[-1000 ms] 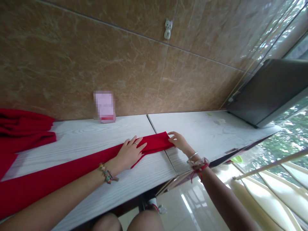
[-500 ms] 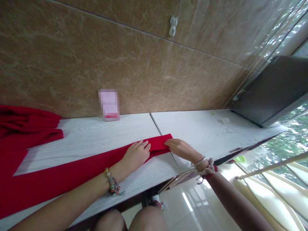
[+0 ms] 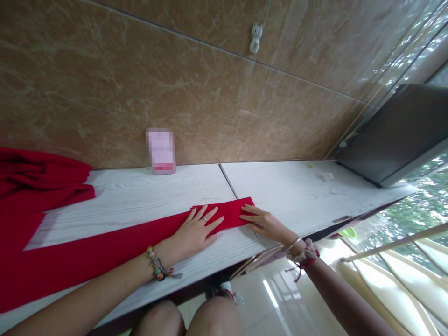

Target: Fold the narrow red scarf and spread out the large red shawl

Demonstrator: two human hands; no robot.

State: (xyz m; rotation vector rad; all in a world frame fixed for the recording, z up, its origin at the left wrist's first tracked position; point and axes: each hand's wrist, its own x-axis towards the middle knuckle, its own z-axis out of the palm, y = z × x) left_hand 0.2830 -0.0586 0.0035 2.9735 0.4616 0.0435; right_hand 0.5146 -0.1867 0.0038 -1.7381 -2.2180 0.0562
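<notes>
The brown marbled wall (image 3: 196,93) fills most of my view; against its foot runs the white desk (image 3: 287,186), with a dark grey box (image 3: 413,135) at its right end. I find the red cloth (image 3: 105,254) lying lengthwise along the desk, its folded end across the panel seam. Beyond it, at the left, lies bunched red fabric (image 3: 38,179); I cannot tell whether the two join.

Change noted: a second ago the right hand (image 3: 264,224) had its fingertips at the cloth's end; they now rest on top, and the fold lies flatter. I judge the fold to be close to settled. The left hand (image 3: 191,235) lies palm down, fingers wide, pressing the cloth. The right hand's fingers are extended, slightly parted; I see no grasp.

Count: one desk, two panels; one grey box; two areas of red; two hands; one pink packet (image 3: 161,149); one white cat-shaped fitting (image 3: 256,38).
</notes>
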